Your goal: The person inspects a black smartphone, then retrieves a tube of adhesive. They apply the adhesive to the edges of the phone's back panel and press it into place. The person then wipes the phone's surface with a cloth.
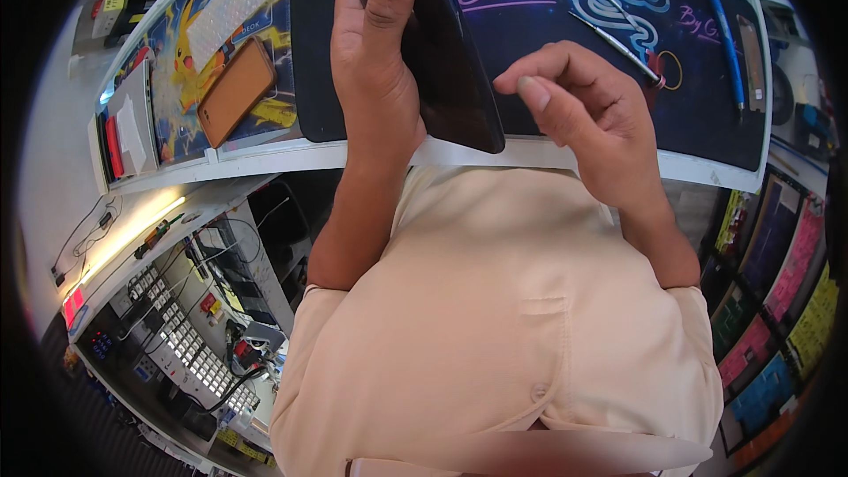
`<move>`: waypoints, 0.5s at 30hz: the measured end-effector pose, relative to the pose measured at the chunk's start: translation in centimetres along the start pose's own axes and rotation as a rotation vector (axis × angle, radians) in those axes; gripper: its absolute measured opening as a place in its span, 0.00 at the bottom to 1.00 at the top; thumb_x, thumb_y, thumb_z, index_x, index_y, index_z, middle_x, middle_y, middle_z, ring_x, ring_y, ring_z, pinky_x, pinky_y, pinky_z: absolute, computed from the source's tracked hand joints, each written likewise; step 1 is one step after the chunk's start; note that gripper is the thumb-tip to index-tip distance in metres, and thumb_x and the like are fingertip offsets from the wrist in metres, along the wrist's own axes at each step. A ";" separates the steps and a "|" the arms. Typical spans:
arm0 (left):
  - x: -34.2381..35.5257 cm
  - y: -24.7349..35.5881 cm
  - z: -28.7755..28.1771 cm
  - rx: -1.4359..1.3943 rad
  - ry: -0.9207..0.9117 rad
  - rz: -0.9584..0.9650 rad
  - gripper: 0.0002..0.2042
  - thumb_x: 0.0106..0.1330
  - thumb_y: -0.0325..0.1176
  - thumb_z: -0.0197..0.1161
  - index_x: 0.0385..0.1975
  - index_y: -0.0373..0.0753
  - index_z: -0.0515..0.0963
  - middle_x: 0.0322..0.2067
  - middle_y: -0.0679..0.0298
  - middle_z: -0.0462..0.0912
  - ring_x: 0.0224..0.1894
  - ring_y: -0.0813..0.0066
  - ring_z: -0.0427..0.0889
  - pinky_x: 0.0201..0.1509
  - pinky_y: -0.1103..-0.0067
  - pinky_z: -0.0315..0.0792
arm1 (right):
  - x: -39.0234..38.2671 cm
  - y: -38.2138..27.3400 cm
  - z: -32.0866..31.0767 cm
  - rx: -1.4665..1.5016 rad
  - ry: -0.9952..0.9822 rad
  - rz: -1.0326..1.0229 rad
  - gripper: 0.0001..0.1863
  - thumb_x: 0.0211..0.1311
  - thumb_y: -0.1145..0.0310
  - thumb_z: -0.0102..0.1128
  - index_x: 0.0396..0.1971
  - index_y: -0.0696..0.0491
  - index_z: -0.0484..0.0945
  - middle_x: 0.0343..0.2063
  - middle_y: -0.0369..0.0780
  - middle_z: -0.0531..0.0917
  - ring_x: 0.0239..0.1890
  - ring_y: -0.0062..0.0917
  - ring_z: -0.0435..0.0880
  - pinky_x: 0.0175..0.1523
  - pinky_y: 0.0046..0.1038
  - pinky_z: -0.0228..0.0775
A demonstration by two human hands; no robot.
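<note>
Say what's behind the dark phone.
The black printed mat shows past the edge of the dark phone. Most fingers of the left hand and anything directly behind are covered.

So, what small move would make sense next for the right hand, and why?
Perhaps bring the right hand onto the right edge of the dark flat device to help steady it. The left hand clearly grips its left side, while the right hand's fingers sit close to that right edge, with no tool visible; contact is hard to tell.
</note>
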State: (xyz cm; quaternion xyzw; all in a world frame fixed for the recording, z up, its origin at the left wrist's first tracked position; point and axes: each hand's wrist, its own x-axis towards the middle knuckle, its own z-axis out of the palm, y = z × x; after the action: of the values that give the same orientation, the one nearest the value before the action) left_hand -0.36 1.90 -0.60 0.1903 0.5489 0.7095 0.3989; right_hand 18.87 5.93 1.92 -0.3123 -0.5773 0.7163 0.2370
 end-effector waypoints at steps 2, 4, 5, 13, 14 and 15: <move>0.1 0.5 0.3 0.056 0.038 0.046 0.24 0.73 0.56 0.63 0.41 0.35 0.78 0.25 0.62 0.80 0.25 0.75 0.80 0.31 0.81 0.75 | 0.4 0.3 -0.5 0.078 -0.012 -0.006 0.10 0.76 0.65 0.55 0.39 0.56 0.80 0.28 0.28 0.72 0.26 0.08 0.62 0.31 0.16 0.51; -0.1 1.2 0.8 -0.133 -0.102 0.032 0.20 0.77 0.49 0.60 0.49 0.35 0.77 0.35 0.63 0.82 0.35 0.77 0.82 0.42 0.81 0.76 | 0.8 0.7 -1.1 0.256 -0.054 -0.005 0.10 0.76 0.65 0.54 0.37 0.56 0.78 0.27 0.27 0.71 0.26 0.08 0.60 0.31 0.16 0.50; -0.3 1.5 1.1 -0.228 -0.171 0.024 0.18 0.78 0.46 0.58 0.53 0.35 0.76 0.40 0.63 0.83 0.40 0.78 0.83 0.47 0.81 0.77 | 0.7 0.9 -1.1 0.342 -0.078 -0.017 0.09 0.76 0.69 0.59 0.32 0.54 0.75 0.26 0.25 0.71 0.27 0.05 0.61 0.31 0.14 0.52; 0.3 2.4 1.8 -0.296 -0.276 0.093 0.17 0.79 0.45 0.58 0.54 0.36 0.77 0.44 0.63 0.85 0.45 0.78 0.84 0.53 0.81 0.77 | -0.9 1.8 0.8 0.036 -0.011 -0.022 0.07 0.76 0.69 0.61 0.43 0.57 0.82 0.25 0.23 0.71 0.26 0.04 0.62 0.29 0.14 0.53; 0.3 2.2 1.7 -0.307 -0.280 0.088 0.17 0.79 0.45 0.58 0.54 0.36 0.77 0.44 0.63 0.85 0.45 0.78 0.84 0.53 0.81 0.77 | -0.9 1.9 0.7 0.006 0.019 -0.041 0.08 0.76 0.69 0.61 0.45 0.57 0.82 0.24 0.23 0.71 0.26 0.04 0.62 0.30 0.14 0.53; 0.3 2.0 1.5 -0.295 -0.278 0.088 0.17 0.79 0.44 0.58 0.54 0.36 0.77 0.44 0.63 0.85 0.45 0.78 0.84 0.54 0.81 0.77 | -0.9 2.0 0.6 -0.040 0.031 -0.062 0.08 0.76 0.69 0.61 0.47 0.57 0.82 0.24 0.23 0.71 0.26 0.04 0.62 0.30 0.14 0.53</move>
State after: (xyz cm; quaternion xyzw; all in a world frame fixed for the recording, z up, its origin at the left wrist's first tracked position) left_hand -0.20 2.92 1.68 0.2498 0.3697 0.7659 0.4630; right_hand 19.11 4.40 0.22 -0.3101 -0.5972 0.6919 0.2615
